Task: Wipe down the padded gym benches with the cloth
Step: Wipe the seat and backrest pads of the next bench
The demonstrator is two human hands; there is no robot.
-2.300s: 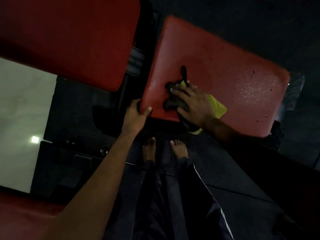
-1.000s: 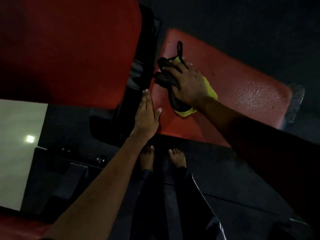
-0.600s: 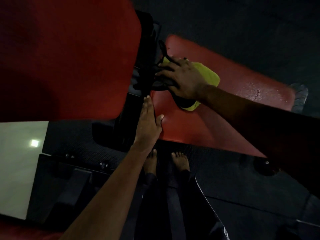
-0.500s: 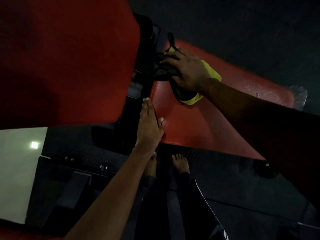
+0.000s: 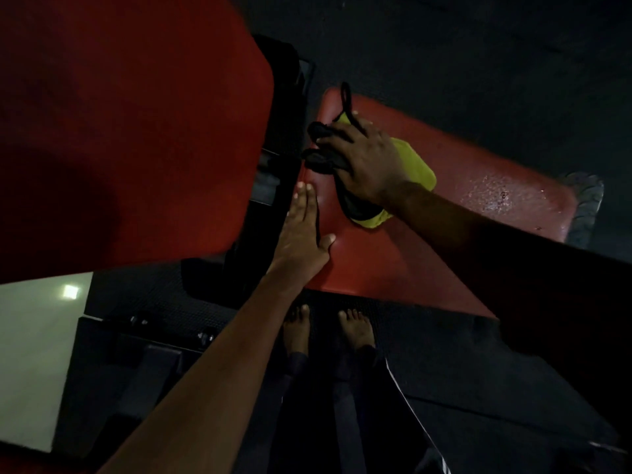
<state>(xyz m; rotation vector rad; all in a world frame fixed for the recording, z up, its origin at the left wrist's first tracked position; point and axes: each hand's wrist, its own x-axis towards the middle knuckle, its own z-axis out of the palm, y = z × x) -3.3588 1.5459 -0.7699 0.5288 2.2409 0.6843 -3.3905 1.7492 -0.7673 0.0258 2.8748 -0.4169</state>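
A red padded bench seat [image 5: 403,254] lies in front of me, worn and speckled at its right end. My right hand [image 5: 366,162] presses a yellow cloth [image 5: 413,165] with a black part and a black loop onto the seat's left far corner, fingers curled over the bunched black fabric. My left hand [image 5: 304,230] lies flat with straight fingers along the seat's left edge. A second, larger red pad [image 5: 130,131] fills the upper left.
A black metal frame [image 5: 284,131] runs in the gap between the two pads. My bare feet [image 5: 328,330] stand on black rubber flooring just below the seat. A pale floor patch [image 5: 30,354] shows at the left. A black wheel [image 5: 586,206] sits at the seat's right end.
My right hand slid the cloth from the seat's near left part up to its far left corner. My left hand went from gripping the seat's corner to lying flat along its left edge.
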